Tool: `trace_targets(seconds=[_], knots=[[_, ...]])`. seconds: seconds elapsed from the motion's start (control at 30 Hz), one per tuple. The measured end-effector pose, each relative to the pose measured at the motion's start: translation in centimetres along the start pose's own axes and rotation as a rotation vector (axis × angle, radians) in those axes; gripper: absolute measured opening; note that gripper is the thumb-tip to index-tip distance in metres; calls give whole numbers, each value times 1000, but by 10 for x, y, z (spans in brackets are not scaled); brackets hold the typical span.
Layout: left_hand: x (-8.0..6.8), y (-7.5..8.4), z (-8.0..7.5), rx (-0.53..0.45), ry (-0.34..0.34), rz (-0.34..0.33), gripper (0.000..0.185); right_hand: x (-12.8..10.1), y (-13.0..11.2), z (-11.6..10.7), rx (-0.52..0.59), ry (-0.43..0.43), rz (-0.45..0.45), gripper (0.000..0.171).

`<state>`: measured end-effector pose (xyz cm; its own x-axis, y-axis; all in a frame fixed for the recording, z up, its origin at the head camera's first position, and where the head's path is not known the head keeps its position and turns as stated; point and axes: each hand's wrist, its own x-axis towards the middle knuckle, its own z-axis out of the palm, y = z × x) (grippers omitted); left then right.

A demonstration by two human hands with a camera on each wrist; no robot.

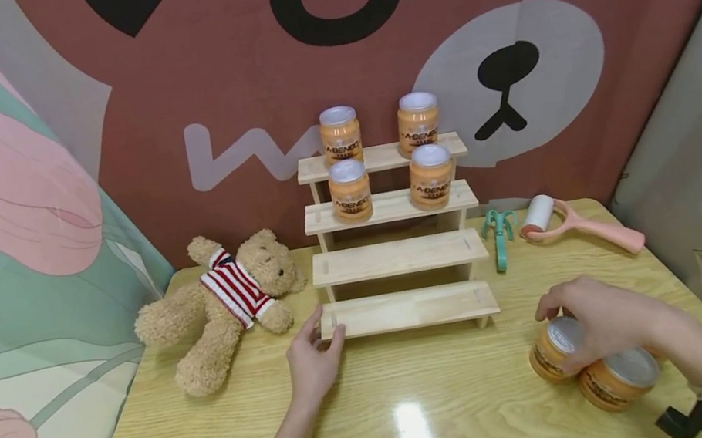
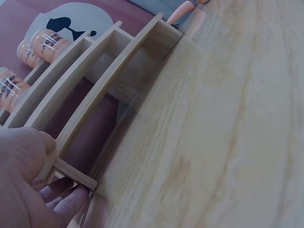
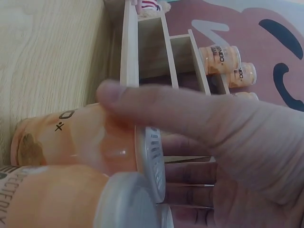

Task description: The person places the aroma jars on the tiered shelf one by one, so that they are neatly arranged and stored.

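A four-step wooden shelf (image 1: 409,309) stands at the middle of the table. My left hand (image 1: 316,342) grips the left end of its lowest step. The left wrist view shows the thumb above and the fingers (image 2: 66,199) below that end of the shelf (image 2: 109,71). Near the table's front right, my right hand (image 1: 574,324) holds an orange jar (image 1: 551,356) with a silver lid, which lies on its side. The right wrist view shows the thumb across the jar (image 3: 71,137) and the fingers behind its lid. A second orange jar (image 1: 616,382) lies against it.
Several orange jars stand on the shelf's two upper steps, one of them (image 1: 339,135) at top left. A teddy bear (image 1: 225,304) lies left of the shelf. A teal tool (image 1: 498,232) and a pink lint roller (image 1: 577,222) lie at back right. Printed backdrops surround the wooden table (image 1: 427,409).
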<state>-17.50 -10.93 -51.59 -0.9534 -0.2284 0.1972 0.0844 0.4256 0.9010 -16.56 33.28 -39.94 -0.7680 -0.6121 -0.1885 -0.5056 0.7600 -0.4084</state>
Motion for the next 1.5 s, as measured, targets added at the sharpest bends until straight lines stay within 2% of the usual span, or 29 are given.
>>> trace_targets(seconds=[0.2,0.33,0.53,0.77,0.87,1.1,1.33,1.5], knots=[[1,0,0,4,7,9,57,1,-2,0,-27,14,-4,61],[2,-2,0,11,17,15,57,3,-2,-1,-27,42,-9,53],[-1,-3,2,8,12,14,56,7,-5,-11,-59,128,-70,42],[-2,-5,5,-19,4,14,55,14,-8,-28,-96,210,-99,42],[-2,-4,4,-21,5,13,55,20,-10,-35,-117,246,-142,42],[-2,-2,3,-20,8,7,55,40,-25,-57,-120,215,-109,41],[-1,-2,2,-20,9,6,56,70,-35,-66,-100,298,-238,45],[-1,-1,1,-16,7,6,55,87,-46,-73,-130,358,-286,46]])
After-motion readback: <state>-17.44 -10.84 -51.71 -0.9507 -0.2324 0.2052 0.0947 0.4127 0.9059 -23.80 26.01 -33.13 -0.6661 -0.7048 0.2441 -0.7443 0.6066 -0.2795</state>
